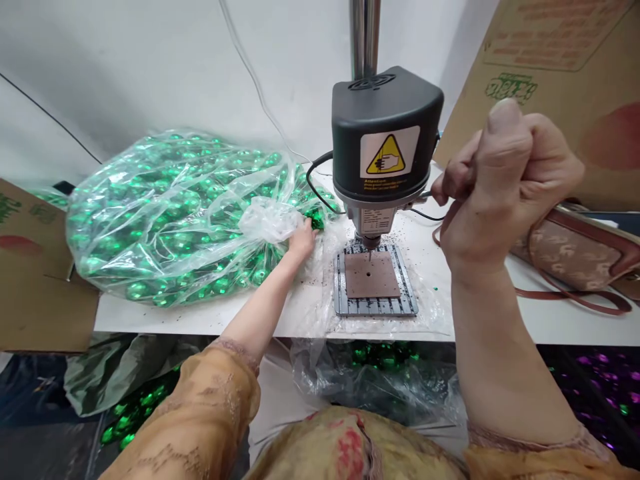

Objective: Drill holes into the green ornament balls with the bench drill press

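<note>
My left hand [303,239] reaches to the gathered mouth of a clear plastic bag [270,219]. Its fingertips touch shiny green faceted balls [315,217]; how far they are closed is partly hidden. Raised at the right, my right hand [493,173] is closed around the feed lever [425,195] of a black bench drill press [387,133]. Under the chuck [371,241] a thin bit points down at a brown square plate [373,277] with a dark hole. That plate lies on the slotted metal base [340,303], strewn with dark crumbs.
Cardboard boxes stand at the left [40,280] and back right [550,87]. A patterned handbag [575,250] with a brown strap lies on the white table [545,323] at right. Below the table edge are more green balls [385,353] in plastic and purple ones [605,380].
</note>
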The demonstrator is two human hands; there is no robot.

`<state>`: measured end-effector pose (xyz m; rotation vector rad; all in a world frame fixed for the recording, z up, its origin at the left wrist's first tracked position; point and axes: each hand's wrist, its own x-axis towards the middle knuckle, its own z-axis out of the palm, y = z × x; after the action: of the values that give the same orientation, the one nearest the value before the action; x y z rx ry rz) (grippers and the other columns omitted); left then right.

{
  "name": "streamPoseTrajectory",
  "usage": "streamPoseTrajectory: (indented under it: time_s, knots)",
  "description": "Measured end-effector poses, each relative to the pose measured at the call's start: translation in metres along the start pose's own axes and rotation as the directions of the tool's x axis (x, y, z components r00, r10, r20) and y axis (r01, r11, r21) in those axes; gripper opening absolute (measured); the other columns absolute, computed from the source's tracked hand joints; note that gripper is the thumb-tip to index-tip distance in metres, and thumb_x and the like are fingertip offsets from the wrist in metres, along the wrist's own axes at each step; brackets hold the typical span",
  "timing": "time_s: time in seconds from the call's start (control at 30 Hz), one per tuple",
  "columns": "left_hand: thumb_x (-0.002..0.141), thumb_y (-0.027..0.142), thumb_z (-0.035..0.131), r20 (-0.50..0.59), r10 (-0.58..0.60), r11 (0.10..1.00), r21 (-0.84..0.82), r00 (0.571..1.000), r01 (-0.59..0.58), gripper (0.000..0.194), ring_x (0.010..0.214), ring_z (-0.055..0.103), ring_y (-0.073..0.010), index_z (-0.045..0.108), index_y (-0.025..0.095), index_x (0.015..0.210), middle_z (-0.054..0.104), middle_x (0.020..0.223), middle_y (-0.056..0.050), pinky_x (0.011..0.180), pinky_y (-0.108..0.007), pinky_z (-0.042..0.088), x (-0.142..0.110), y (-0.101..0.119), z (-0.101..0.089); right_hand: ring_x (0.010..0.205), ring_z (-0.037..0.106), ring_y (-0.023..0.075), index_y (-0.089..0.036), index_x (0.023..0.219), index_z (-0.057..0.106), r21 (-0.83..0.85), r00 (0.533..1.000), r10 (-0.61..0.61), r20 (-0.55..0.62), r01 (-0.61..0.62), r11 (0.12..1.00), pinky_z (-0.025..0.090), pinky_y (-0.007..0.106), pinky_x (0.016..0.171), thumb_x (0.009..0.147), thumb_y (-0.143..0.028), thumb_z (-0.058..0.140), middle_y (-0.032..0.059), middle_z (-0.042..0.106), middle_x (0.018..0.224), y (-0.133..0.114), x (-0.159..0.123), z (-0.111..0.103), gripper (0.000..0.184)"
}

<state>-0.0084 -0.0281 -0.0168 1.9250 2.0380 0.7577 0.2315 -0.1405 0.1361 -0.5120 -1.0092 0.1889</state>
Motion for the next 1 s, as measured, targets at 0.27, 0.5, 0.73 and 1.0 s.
streamPoseTrajectory:
  time_s: [0.27, 0.5, 0.73, 1.0]
  knots:
    - [0.099, 0.043, 0.064, -0.036, 0.024, 0.762, -0.646, 0.999, -0.041, 0.027, 0.084, 0.067, -0.0167, 0.069, 0.021, 0.114, 0.072, 0.093, -0.003, 0.08, -0.028, 0.055, -0.031, 0.007, -0.009, 0.041, 0.032, 0.0042, -0.022, 0.059, 0.035, 0.057, 1.0, -0.007, -0.016, 0.008, 0.998, 0.026, 0.028, 0.044, 0.093, -0.043, 0.064, -0.0082, 0.037, 0.048, 0.001, -0.002, 0.0, 0.049]
    - [0.081, 0.06, 0.084, 0.181, 0.019, 0.248, -0.954, 0.983, 0.171, 0.055, 0.094, 0.074, -0.0183, 0.068, 0.02, 0.116, 0.076, 0.111, -0.008, 0.087, -0.033, 0.06, -0.137, 0.028, 0.008, 0.042, 0.032, 0.0023, -0.022, 0.062, 0.035, 0.07, 1.0, 0.004, -0.03, -0.001, 0.998, 0.025, 0.025, 0.045, 0.094, -0.038, 0.063, -0.0093, 0.036, 0.049, 0.0, -0.003, 0.001, 0.045]
    - [0.067, 0.062, 0.093, 0.068, 0.036, 0.379, -0.924, 0.997, 0.049, 0.068, 0.095, 0.071, -0.0181, 0.061, 0.02, 0.109, 0.074, 0.102, -0.005, 0.086, -0.032, 0.058, -0.138, 0.04, 0.043, 0.043, 0.031, 0.0028, -0.022, 0.062, 0.035, 0.056, 1.0, 0.004, -0.016, -0.003, 0.998, 0.026, 0.026, 0.047, 0.091, -0.049, 0.065, -0.0093, 0.034, 0.05, 0.003, -0.002, -0.001, 0.049]
    - [0.07, 0.058, 0.092, 0.044, 0.148, 0.445, -0.895, 0.988, -0.027, 0.062, 0.098, 0.072, -0.019, 0.06, 0.02, 0.107, 0.074, 0.106, -0.007, 0.09, -0.036, 0.059, -0.126, 0.043, 0.053, 0.049, 0.031, 0.0048, -0.023, 0.064, 0.028, -0.076, 0.998, 0.057, 0.016, -0.055, 0.996, 0.031, 0.028, 0.054, 0.09, -0.063, 0.059, -0.0061, 0.031, 0.055, 0.0, -0.005, -0.004, 0.057]
